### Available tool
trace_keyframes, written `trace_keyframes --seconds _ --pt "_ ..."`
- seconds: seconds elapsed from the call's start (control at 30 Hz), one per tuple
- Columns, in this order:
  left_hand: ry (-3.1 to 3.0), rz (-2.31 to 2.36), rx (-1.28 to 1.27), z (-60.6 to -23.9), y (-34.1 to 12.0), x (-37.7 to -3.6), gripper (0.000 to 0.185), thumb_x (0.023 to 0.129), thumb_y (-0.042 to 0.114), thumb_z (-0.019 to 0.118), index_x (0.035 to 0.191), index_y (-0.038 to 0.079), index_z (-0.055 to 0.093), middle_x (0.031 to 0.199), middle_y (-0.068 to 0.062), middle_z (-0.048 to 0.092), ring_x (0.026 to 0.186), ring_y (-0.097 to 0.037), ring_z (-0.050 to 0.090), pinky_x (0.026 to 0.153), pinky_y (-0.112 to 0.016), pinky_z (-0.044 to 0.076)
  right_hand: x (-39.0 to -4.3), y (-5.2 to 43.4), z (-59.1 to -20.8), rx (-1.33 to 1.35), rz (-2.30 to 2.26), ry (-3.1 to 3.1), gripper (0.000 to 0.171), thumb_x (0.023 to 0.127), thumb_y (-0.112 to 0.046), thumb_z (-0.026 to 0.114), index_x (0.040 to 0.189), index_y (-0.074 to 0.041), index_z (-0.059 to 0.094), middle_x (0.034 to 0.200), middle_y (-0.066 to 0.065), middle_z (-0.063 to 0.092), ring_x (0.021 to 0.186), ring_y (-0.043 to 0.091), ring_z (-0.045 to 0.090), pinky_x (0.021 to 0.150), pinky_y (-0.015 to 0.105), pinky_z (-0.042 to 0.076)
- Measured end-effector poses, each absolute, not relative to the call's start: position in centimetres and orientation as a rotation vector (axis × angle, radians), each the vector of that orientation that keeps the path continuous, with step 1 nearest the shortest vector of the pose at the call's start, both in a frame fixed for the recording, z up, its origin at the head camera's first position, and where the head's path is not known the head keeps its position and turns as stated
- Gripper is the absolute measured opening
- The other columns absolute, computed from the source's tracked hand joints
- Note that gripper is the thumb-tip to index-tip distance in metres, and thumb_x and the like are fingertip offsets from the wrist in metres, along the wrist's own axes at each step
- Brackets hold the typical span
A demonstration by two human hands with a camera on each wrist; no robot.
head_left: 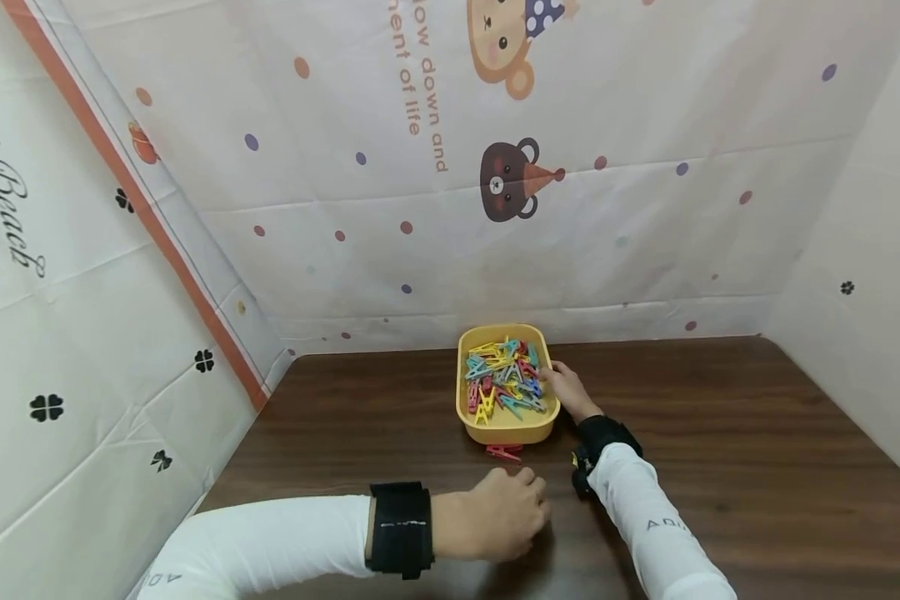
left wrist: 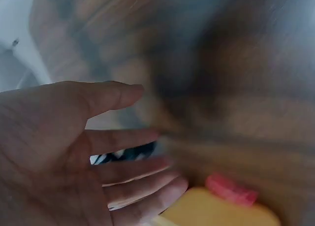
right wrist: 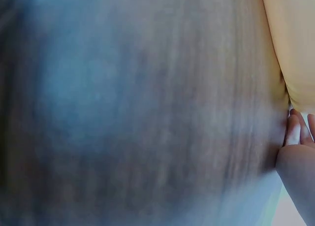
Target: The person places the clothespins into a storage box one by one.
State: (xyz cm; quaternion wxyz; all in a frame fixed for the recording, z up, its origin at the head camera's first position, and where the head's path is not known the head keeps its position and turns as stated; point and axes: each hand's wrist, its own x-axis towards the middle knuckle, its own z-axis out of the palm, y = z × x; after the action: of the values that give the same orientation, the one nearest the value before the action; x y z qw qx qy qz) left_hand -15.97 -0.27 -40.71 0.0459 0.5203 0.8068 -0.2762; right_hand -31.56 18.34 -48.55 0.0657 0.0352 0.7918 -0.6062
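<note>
A yellow tray (head_left: 504,433) stands on the dark wooden table (head_left: 720,433), filled with several coloured clothespins (head_left: 506,379). One red clothespin (head_left: 504,452) lies on the table just in front of the tray. My right hand (head_left: 567,389) rests against the tray's right side with its fingertips at the rim. In the right wrist view its fingers (right wrist: 294,130) lie against the yellow wall (right wrist: 295,44). My left hand (head_left: 506,512) hovers in front of the red clothespin and holds nothing. The blurred left wrist view shows that hand (left wrist: 155,136) with relaxed fingers, near the clothespin (left wrist: 230,189) and the tray (left wrist: 216,211).
Printed fabric walls (head_left: 570,250) enclose the table at the back, left and right. Bare wood stretches to the left and right of the tray. Both forearms wear white sleeves and black wrist straps.
</note>
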Motion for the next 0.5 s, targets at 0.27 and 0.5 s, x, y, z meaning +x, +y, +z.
trace_keyframes --seconds 0.27,0.5 --pt "2.480 -0.876 1.395 -42.5 -1.3 -17.5 0.060 0.101 0.055 0.055 0.152 0.027 0.044 0.156 0.003 0.040 0.138 -0.012 0.043 0.095 -0.025 0.053 -31.5 18.6 -48.5 0.099 -1.816 2.379 0.063 0.104 -0.025 0.041 0.158 0.003 0.026 0.144 0.032 0.047 0.118 0.035 0.056 0.093 0.036 0.047" --pt "2.548 -0.698 1.457 -42.6 -2.4 -18.7 0.046 0.099 0.038 0.066 0.140 0.022 0.055 0.131 0.003 0.055 0.116 -0.010 0.052 0.088 -0.022 0.052 -31.5 18.6 -48.3 0.079 -1.818 2.376 0.063 0.105 -0.026 0.040 0.158 0.004 0.026 0.144 0.033 0.046 0.120 0.037 0.055 0.094 0.038 0.047"
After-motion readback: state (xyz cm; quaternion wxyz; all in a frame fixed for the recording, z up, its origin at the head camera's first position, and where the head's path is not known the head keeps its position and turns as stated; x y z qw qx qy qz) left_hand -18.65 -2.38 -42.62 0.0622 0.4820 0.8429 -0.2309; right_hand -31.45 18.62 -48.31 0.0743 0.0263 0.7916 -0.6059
